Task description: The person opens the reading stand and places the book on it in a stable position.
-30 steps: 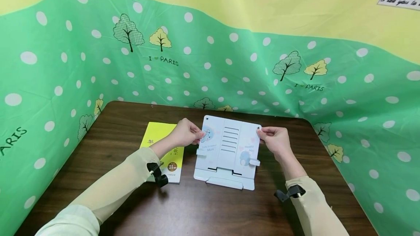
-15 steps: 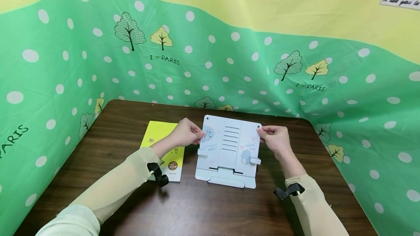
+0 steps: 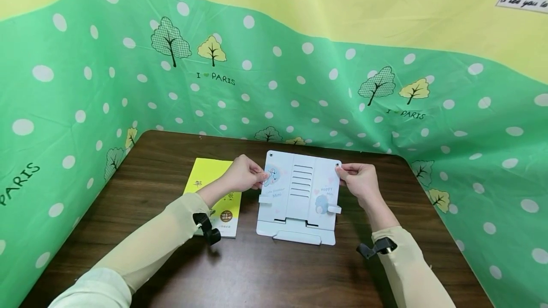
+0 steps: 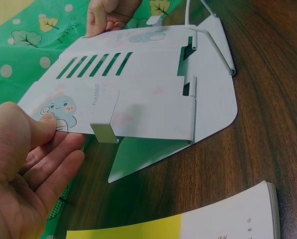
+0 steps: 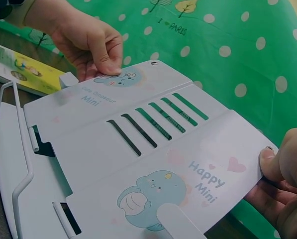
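Head view: my left hand [image 3: 245,173] and right hand [image 3: 360,183] pinch opposite sides of the white stand [image 3: 295,207], right of the yellow book [image 3: 211,170]. Left wrist: its thin panel [image 4: 155,107] looks stiff, light. Right wrist: probably slippery; best held at both sides.

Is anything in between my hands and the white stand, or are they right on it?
Nothing visible stands between them: the left hand and right hand both pinch the white stand directly, one at each side edge. The yellow book lies to its left, apart from it.
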Motion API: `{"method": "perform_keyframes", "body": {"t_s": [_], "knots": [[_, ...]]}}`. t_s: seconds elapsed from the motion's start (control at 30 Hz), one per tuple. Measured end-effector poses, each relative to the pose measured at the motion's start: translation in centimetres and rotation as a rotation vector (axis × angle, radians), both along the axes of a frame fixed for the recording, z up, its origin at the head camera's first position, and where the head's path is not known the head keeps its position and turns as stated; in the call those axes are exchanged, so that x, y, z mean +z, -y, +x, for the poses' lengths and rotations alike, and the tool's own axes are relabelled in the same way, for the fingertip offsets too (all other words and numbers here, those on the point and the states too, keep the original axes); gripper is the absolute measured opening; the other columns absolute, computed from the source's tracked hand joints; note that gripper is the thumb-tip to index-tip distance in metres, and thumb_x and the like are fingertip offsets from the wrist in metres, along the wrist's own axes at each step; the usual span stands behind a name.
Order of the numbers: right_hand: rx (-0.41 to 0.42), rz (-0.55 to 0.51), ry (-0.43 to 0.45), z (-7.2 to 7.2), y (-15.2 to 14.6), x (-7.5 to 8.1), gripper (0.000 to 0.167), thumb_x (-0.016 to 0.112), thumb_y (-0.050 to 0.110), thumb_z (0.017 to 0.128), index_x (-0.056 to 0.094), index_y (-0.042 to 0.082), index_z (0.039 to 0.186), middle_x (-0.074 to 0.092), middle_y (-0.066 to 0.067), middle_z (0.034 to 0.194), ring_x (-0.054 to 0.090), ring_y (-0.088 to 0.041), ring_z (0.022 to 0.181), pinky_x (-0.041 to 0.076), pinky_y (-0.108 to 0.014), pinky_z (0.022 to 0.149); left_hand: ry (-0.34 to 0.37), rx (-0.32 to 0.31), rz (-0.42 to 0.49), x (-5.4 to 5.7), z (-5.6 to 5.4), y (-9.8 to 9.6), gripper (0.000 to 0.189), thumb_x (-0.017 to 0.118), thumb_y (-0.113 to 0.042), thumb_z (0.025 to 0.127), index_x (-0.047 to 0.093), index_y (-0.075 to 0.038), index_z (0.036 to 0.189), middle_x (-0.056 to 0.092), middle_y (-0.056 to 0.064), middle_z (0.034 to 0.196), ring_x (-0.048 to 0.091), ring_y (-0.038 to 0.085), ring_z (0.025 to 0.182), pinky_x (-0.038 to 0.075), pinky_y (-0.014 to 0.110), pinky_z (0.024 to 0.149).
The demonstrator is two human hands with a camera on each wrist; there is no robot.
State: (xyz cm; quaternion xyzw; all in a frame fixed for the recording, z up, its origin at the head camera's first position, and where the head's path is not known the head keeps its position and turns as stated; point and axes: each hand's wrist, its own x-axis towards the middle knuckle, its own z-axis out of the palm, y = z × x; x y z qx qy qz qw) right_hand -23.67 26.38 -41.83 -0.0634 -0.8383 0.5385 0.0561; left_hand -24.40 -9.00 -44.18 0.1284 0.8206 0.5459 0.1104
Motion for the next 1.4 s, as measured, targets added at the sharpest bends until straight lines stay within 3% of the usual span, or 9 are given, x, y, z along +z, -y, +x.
{"method": "perform_keyframes", "body": {"t_s": [0.5, 0.73, 0.83, 1.0, 1.17, 1.4], "knots": [[0.002, 0.028, -0.006, 0.3, 0.1, 0.0, 0.026, 0.075, 0.011, 0.101, 0.075, -0.01, 0.117, 0.074, -0.023, 0.106, 0.071, -0.018, 0.08, 0.063, -0.043, 0.082, -0.011, -0.008, 0.003, 0.1, 0.6, -0.1, 0.016, 0.078, -0.012, 0.099, 0.082, 0.002, 0.09, 0.075, 0.009, 0.076, 0.077, 0.04, 0.081, 0.064, 0.037, 0.068], [-0.017, 0.076, -0.037, 0.5, 0.3, 0.0, 0.027, 0.077, 0.014, 0.1, 0.076, -0.008, 0.114, 0.074, -0.023, 0.105, 0.073, -0.036, 0.091, 0.064, -0.041, 0.078, -0.004, -0.002, 0.009, 0.0, 0.7, 0.0, 0.015, 0.077, -0.011, 0.099, 0.082, 0.002, 0.094, 0.076, 0.008, 0.077, 0.077, 0.04, 0.082, 0.064, 0.038, 0.069], [-0.031, 0.123, -0.076, 0.6, 0.3, 0.1, 0.025, 0.079, 0.015, 0.098, 0.078, -0.007, 0.11, 0.074, -0.022, 0.1, 0.073, -0.042, 0.089, 0.064, -0.038, 0.073, -0.015, -0.016, 0.011, -0.1, 0.6, 0.2, 0.015, 0.077, -0.012, 0.099, 0.082, 0.001, 0.095, 0.077, 0.008, 0.08, 0.077, 0.04, 0.083, 0.064, 0.038, 0.07], [-0.029, 0.163, -0.129, 0.7, 0.2, 0.7, 0.023, 0.083, 0.015, 0.095, 0.079, -0.006, 0.105, 0.075, -0.022, 0.095, 0.076, -0.032, 0.076, 0.063, -0.03, 0.065, -0.043, -0.033, 0.001, 0.1, 0.7, 0.6, 0.014, 0.079, -0.015, 0.099, 0.082, -0.002, 0.094, 0.078, 0.006, 0.082, 0.077, 0.038, 0.086, 0.064, 0.042, 0.074], [-0.013, 0.181, -0.136, 1.1, -0.1, 1.2, 0.023, 0.084, 0.012, 0.094, 0.078, -0.006, 0.106, 0.075, -0.022, 0.097, 0.075, -0.02, 0.072, 0.061, -0.026, 0.064, -0.023, -0.043, 0.024, 0.2, 0.6, 1.1, 0.012, 0.079, -0.015, 0.098, 0.082, -0.003, 0.095, 0.079, 0.007, 0.085, 0.077, 0.04, 0.089, 0.063, 0.048, 0.079], [0.007, 0.206, -0.159, 1.9, -0.6, 1.2, 0.02, 0.083, 0.009, 0.094, 0.078, -0.007, 0.105, 0.075, -0.022, 0.093, 0.077, -0.037, 0.08, 0.062, -0.027, 0.065, -0.039, -0.026, 0.037, 0.5, 1.4, 2.6, 0.019, 0.077, -0.013, 0.099, 0.08, 0.005, 0.101, 0.078, 0.007, 0.084, 0.077, 0.041, 0.09, 0.063, 0.051, 0.082]]}}
